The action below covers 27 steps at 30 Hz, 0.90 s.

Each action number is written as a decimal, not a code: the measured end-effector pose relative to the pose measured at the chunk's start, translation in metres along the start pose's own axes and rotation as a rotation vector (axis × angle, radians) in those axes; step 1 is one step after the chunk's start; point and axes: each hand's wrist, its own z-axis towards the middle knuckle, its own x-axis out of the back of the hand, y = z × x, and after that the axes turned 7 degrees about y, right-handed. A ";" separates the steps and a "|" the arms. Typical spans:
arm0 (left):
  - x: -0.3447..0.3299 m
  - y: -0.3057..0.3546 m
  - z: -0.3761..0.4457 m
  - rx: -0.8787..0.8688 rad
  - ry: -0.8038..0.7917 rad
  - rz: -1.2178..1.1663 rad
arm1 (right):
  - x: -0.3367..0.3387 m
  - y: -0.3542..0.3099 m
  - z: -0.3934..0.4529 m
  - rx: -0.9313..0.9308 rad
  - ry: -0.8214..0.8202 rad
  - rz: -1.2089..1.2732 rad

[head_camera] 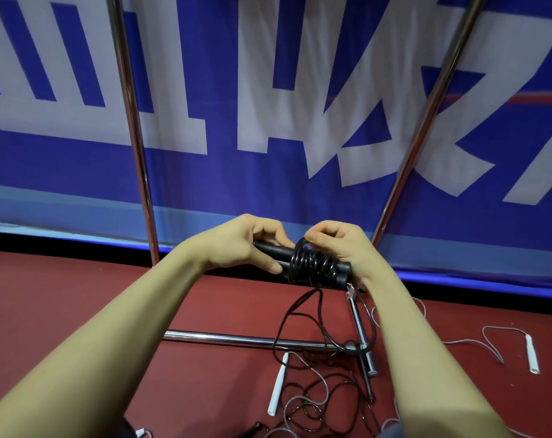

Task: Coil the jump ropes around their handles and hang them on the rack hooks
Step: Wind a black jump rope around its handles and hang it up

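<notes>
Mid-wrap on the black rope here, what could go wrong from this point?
1. The loose black cord hangs into the tangle on the floor; pulling more in may drag the white handle and its grey cord along.
2. It also crosses the rack's base bar and could snag there.
3. If the right hand slackens, the coils on the black handles held by the left hand may loosen.

The rack's poles [135, 134] are shiny chromed metal, the banner [268, 172] behind looks like smooth printed cloth, the black rope coil [312, 265] is glossy plastic on matt black handles [279, 249], and the red floor [63, 298] is matt.
</notes>
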 end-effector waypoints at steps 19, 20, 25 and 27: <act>-0.019 -0.009 0.018 0.017 0.671 -0.043 | -0.016 0.012 0.005 -0.145 -0.267 0.285; -0.019 -0.011 0.018 0.023 0.687 0.008 | -0.016 0.012 0.005 -0.155 -0.271 0.297; -0.014 -0.024 0.017 0.027 0.777 0.159 | -0.024 0.010 0.000 -0.193 -0.336 0.339; -0.012 -0.029 0.016 0.033 0.796 0.189 | -0.027 0.009 -0.003 -0.184 -0.363 0.327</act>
